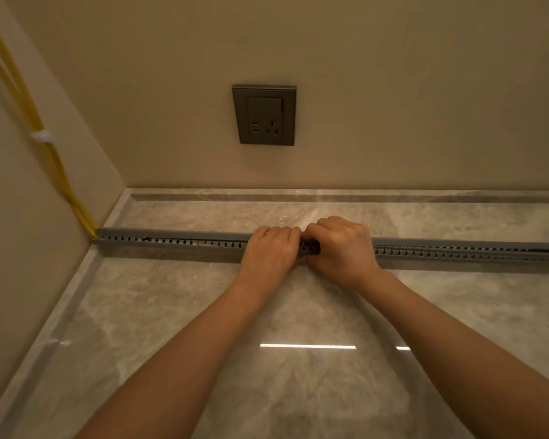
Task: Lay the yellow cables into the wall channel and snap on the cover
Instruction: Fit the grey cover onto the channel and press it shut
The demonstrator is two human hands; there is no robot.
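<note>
A long grey slotted channel (pixel 178 243) lies across the marble floor from the left wall to the right edge of view. A grey cover strip (pixel 159 232) sits along its top on the left stretch. Yellow cables (pixel 29 112) run down the left wall, held by a white tie (pixel 41 136), and enter the channel's left end. My left hand (pixel 271 248) and my right hand (pixel 339 245) sit side by side on the channel's middle, fingers curled over its top. The cover under my hands is hidden.
A dark grey wall socket (pixel 264 115) is on the back wall above the channel. A marble skirting (pixel 330 195) runs along the wall's foot. The glossy marble floor (pixel 298 359) stretches toward me and reflects a ceiling light.
</note>
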